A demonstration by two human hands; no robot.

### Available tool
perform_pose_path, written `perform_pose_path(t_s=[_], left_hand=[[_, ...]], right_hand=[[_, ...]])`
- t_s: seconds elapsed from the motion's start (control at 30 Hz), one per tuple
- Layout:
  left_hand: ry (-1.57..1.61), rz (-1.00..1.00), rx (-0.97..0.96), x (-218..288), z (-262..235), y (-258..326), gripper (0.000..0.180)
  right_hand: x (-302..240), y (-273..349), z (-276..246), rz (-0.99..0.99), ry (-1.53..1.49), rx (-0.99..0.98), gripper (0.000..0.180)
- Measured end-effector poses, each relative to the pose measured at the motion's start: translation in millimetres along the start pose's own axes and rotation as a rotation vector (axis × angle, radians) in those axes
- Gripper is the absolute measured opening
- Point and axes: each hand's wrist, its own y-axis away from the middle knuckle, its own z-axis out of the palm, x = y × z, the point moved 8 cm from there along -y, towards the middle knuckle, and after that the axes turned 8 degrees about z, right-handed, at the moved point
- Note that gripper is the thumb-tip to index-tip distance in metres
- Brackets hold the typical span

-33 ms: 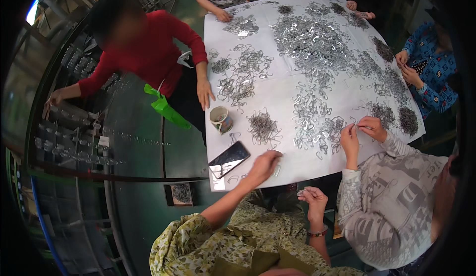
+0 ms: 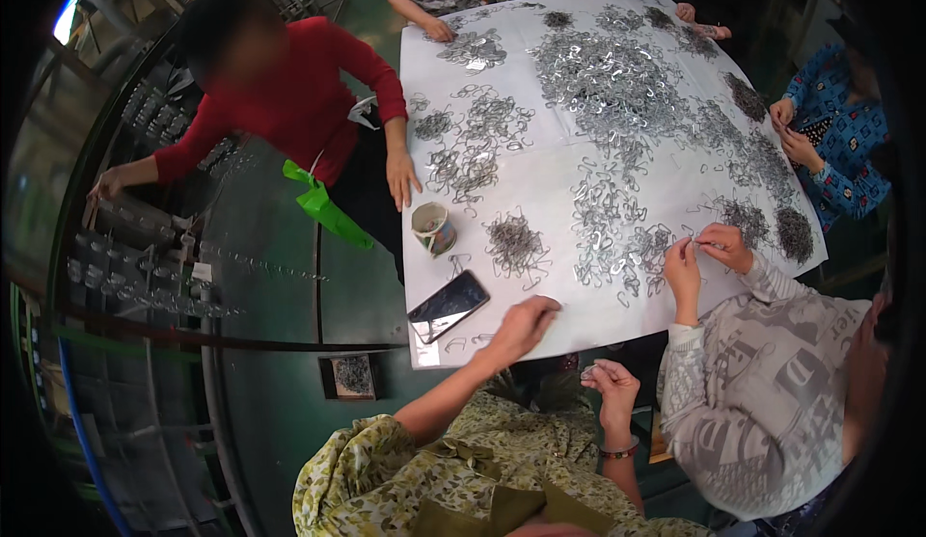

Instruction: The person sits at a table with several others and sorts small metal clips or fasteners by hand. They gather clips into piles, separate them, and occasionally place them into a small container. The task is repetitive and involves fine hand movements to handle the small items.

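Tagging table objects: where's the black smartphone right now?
In the head view, the flat black smartphone lies at the near-left corner of the white table, just left of the person's left hand and below the small round cup.

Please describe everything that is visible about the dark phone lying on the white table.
The flat dark rectangular phone lies face up near the near-left corner of the white-covered table, turned diagonally. Its glossy screen is dark and reflects light. Nothing visibly touches it: the person's left hand rests on the table to its right, a small round cup stands beyond it, and loose metal wire clips lie nearby.
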Motion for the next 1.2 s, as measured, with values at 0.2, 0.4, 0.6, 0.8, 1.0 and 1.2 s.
perform_pose_path(t_s=[0.2,0.4,0.6,0.8,1.0,1.2], left_hand=[[0.513,-0.13,-0.101,43,44,44,0.017],[0.227,0.177,-0.032,98,29,65,0.013],[0.249,0.116,0.012,98,39,86,0.013],[0.33,0.076,0.102,93,32,106,0.012],[0.444,0.012,0.172,89,19,126,0.009],[0.575,0.126,0.107,99,-1,139,0.008]], right_hand=[[-11,22,12,-0.098,0.026,0.016,0.021],[-28,58,23,-0.289,0.05,0.053,0.017],[-17,77,22,-0.39,0.082,0.08,0.016],[-17,93,37,-0.579,0.298,0.079,0.018],[-30,123,61,-0.84,0.458,0.097,0.034],[-37,56,14,-0.528,0.149,0.127,0.024]])
